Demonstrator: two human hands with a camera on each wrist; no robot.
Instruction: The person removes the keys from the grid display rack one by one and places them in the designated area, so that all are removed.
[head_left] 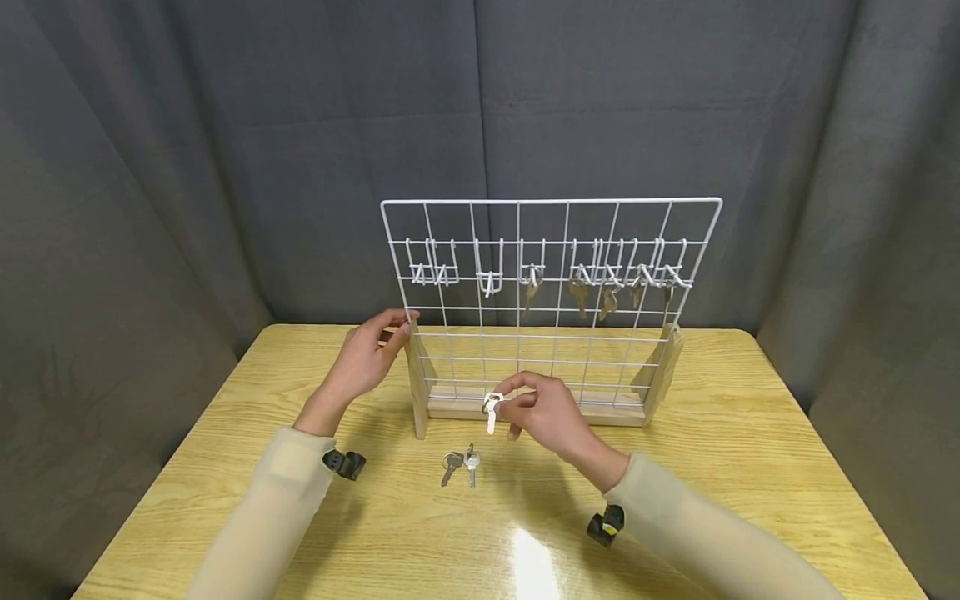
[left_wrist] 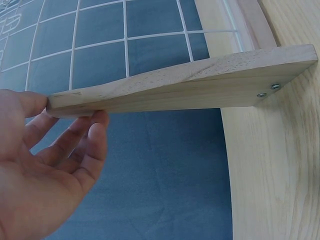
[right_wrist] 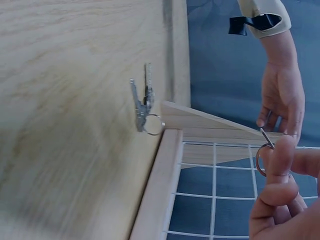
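Observation:
My left hand [head_left: 365,354] holds the top of the wooden side support [head_left: 417,392] of a white wire grid rack [head_left: 517,335]. In the left wrist view, thumb and fingers of that hand [left_wrist: 45,165] lie on either side of the wood [left_wrist: 175,90]. With thumb and fingertips, my right hand [head_left: 553,417] pinches a silver key [head_left: 492,417] on a ring, in front of the rack's lower bar. Seen from the right wrist, the key [right_wrist: 267,136] is nearly edge-on and its ring [right_wrist: 258,162] shows beside the fingers. Two more keys [head_left: 452,463] with rings lie on the table below.
White hooks [head_left: 490,283] line the upper grid. Several keys [head_left: 578,296] hang from the middle and right ones. The rack stands on a wooden base bar [head_left: 457,408] near the back of the wood-grain table [head_left: 225,500]. Grey curtains [head_left: 337,150] surround the table's back and sides.

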